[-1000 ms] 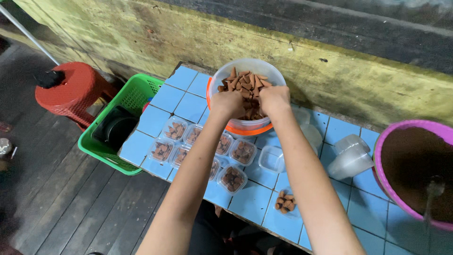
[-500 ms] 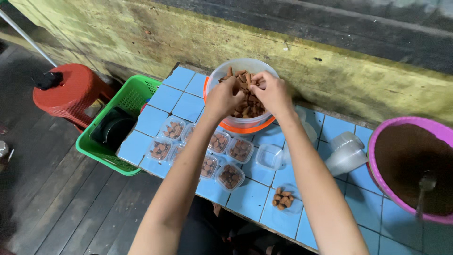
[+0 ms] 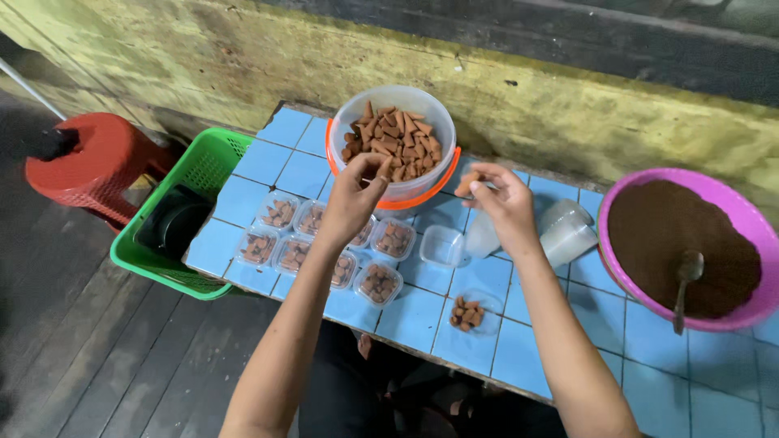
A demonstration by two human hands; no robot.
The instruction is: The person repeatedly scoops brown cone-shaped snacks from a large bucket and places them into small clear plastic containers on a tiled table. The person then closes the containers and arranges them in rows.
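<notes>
Head view: a round clear plastic tub with an orange rim (image 3: pixel 395 146), heaped with small brown cone-shaped pieces (image 3: pixel 393 139), stands on the blue-tiled table (image 3: pixel 422 312) by the wall. The left hand (image 3: pixel 354 197) hovers at the tub's near edge, fingers pinched together on a few cones. The right hand (image 3: pixel 501 199), just right of the tub, is closed on one cone at its fingertips. In front of the tub lie small clear plastic boxes filled with cones (image 3: pixel 324 243), an empty clear box (image 3: pixel 445 246) and loose cones (image 3: pixel 466 312). Far right of the tub sits a pink bowl of brown powder (image 3: pixel 686 243) with a spoon (image 3: pixel 686 280); to its left, a green basket (image 3: pixel 191 215).
</notes>
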